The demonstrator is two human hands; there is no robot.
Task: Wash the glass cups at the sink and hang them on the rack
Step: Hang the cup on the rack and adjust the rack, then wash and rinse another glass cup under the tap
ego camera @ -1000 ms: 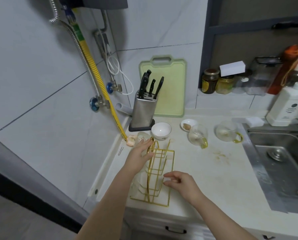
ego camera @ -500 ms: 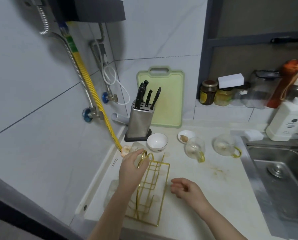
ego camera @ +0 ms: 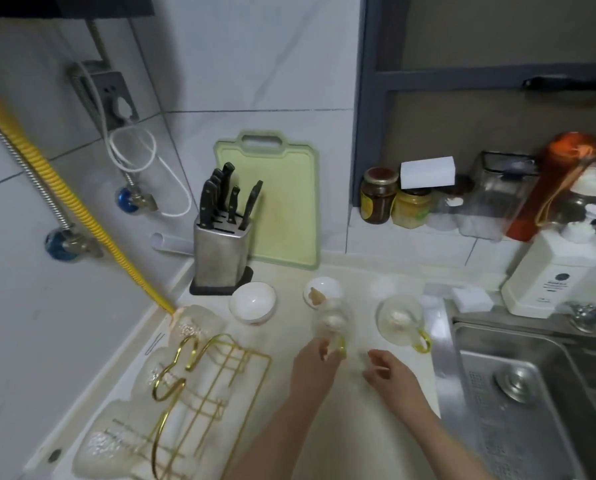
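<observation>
A gold wire rack (ego camera: pixel 217 382) stands on the counter at the lower left, with several clear glass cups (ego camera: pixel 199 325) hanging on its left side. Two more glass cups with yellow handles stand on the counter: one (ego camera: pixel 331 318) in the middle, one (ego camera: pixel 400 322) nearer the sink (ego camera: pixel 518 393). My left hand (ego camera: pixel 312 367) has its fingertips at the yellow handle of the middle cup; whether it grips the handle is unclear. My right hand (ego camera: pixel 390 372) hovers just right of it, fingers apart and holding nothing.
A white bowl (ego camera: pixel 253 301) and a small dish (ego camera: pixel 320 291) sit behind the cups. A steel knife block (ego camera: pixel 220 251) and green cutting board (ego camera: pixel 275 206) stand against the wall. Jars, containers and a white soap bottle (ego camera: pixel 552 271) line the ledge by the sink.
My left hand has left the rack and moved right to the middle cup's handle. My right hand has moved right and forward too. The view has shifted right and closer.
</observation>
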